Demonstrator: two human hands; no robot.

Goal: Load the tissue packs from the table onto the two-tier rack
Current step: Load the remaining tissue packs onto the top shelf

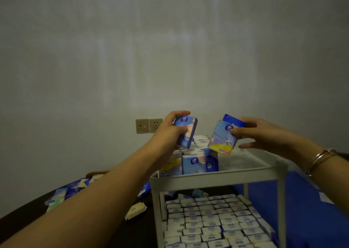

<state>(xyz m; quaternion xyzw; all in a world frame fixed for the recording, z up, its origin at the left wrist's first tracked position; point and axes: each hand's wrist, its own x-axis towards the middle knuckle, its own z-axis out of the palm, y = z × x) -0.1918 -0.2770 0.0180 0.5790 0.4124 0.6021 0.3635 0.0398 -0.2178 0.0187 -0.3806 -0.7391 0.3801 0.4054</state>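
A white two-tier rack point(215, 179) stands on the dark table in front of me. Its lower tier is packed with several rows of upright tissue packs point(211, 223). On the left of the upper tier stand more blue packs point(196, 163), while its right side is bare. My left hand point(168, 132) grips a blue tissue pack point(187, 132) above the upper tier. My right hand point(264, 134) pinches blue tissue packs point(222, 138), one behind the other, tilted over the tier's middle.
Loose tissue packs point(69, 191) lie scattered on the dark table point(26, 215) to the left, one pale pack point(136, 211) near the rack's leg. A blue surface point(306, 210) lies right of the rack. Two wall sockets point(148, 125) sit on the grey wall behind.
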